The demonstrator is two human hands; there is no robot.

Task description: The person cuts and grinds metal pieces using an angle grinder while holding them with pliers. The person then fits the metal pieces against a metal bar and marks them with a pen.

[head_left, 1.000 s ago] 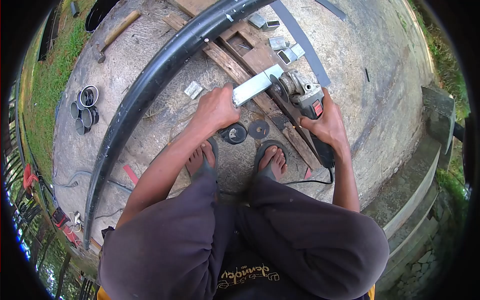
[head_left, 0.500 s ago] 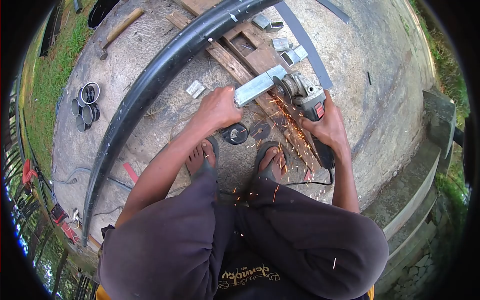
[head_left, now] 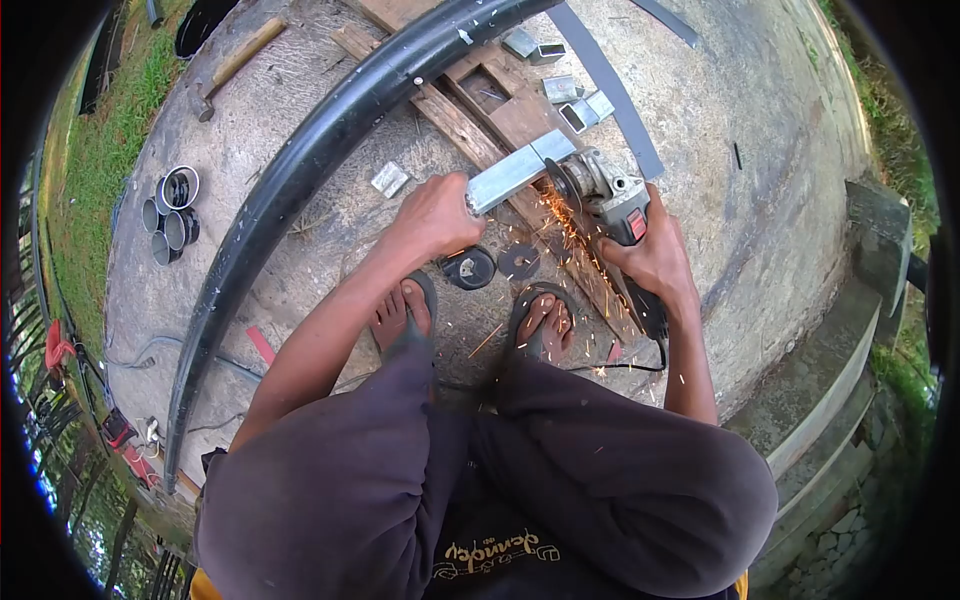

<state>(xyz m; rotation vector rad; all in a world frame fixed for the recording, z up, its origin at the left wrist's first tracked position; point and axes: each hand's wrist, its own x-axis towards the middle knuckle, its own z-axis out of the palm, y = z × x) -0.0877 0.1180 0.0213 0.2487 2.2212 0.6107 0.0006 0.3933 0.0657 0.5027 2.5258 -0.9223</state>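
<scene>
My left hand is closed around the near end of a square metal tube, which rests across wooden boards. In my right hand is an angle grinder, gripped by its body. Its disc touches the tube near the far end, where a cut line shows. Orange sparks spray from that contact down toward my right foot. Short cut tube pieces lie beyond the tube, and another piece sits left of my left hand.
A long black curved pipe arches across the left side. A hammer and several short round pipe rings lie beyond it. Near my sandalled feet are a black round cap and a worn disc. Concrete steps border the right.
The spark pattern has changed, with streaks now scattered nearer my feet. The grinder and tube have shifted barely, and both hands keep their grips.
</scene>
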